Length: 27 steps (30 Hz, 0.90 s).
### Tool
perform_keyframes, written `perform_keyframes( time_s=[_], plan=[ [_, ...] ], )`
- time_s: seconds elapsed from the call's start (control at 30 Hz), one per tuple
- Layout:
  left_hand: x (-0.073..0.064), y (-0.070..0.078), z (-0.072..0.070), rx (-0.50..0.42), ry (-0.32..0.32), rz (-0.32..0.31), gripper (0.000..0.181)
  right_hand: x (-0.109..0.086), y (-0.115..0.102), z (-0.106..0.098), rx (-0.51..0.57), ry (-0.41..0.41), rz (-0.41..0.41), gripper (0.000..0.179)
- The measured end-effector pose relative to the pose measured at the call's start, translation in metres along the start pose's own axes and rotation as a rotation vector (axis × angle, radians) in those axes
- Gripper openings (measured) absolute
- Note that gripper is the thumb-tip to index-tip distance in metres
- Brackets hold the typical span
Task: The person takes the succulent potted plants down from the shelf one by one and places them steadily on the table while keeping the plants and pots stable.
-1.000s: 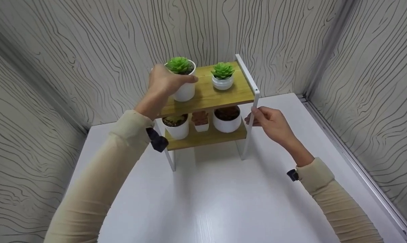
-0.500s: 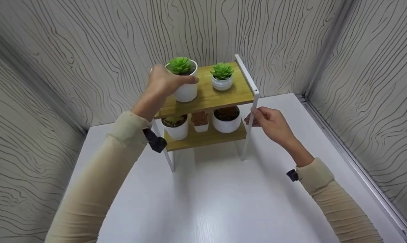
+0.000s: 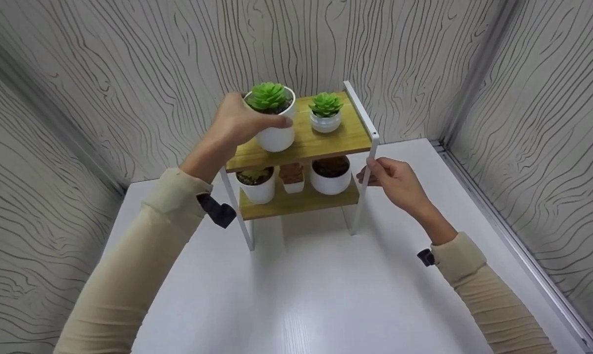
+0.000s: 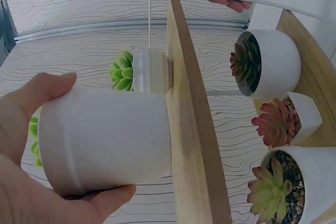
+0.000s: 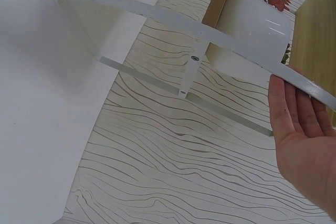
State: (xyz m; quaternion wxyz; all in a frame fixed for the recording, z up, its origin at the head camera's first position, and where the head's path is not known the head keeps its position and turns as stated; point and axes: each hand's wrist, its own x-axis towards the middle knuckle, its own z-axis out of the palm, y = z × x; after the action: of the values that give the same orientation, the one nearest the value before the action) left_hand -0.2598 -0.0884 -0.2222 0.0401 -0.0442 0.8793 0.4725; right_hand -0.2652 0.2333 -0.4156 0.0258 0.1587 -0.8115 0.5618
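My left hand (image 3: pixel 240 120) grips a tall white flowerpot (image 3: pixel 276 137) holding a green succulent, thumb in front and fingers round the far side. In the left wrist view the pot's base (image 4: pixel 167 135) is right at the upper board of a two-tier plant stand (image 3: pixel 306 150). A smaller ribbed pot (image 3: pixel 325 123) with another green succulent stands to its right on the same board. My right hand (image 3: pixel 397 184) pinches the stand's white metal frame (image 5: pixel 236 45) on the right side, thumb in front, fingers behind.
On the lower board stand three white pots: a round one (image 3: pixel 332 183) at right, a small one (image 3: pixel 294 187) with a reddish succulent, and one (image 3: pixel 258 191) at left with pebbles. A wood-grain patterned wall (image 3: pixel 178 59) rises close behind the stand on the white table (image 3: pixel 296 290).
My left hand has shifted the tall pot a little to the right and toward me along the upper board. My right hand stays on the frame.
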Motion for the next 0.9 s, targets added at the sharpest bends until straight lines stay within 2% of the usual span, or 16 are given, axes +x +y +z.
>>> perform_keyframes(
  time_s=[0.23,0.43,0.67,0.8,0.9],
  plan=[
    [-0.007,-0.005,-0.003,-0.028,-0.039,0.055,0.085,-0.001,0.0,0.001,0.009,0.003,-0.005,0.05],
    [-0.018,-0.006,-0.003,-0.009,-0.064,0.085,0.091,0.0,0.0,0.0,0.025,0.004,-0.003,0.048],
    [-0.026,-0.014,-0.001,0.023,-0.092,0.122,0.102,0.0,0.001,0.0,0.023,0.018,-0.003,0.049],
    [-0.028,-0.02,0.001,0.006,-0.113,0.175,0.095,-0.001,0.003,0.0,0.009,0.019,-0.002,0.049],
    [-0.031,-0.025,0.003,-0.005,-0.129,0.184,0.092,-0.001,0.004,0.0,0.007,0.021,0.002,0.049]
  ],
)
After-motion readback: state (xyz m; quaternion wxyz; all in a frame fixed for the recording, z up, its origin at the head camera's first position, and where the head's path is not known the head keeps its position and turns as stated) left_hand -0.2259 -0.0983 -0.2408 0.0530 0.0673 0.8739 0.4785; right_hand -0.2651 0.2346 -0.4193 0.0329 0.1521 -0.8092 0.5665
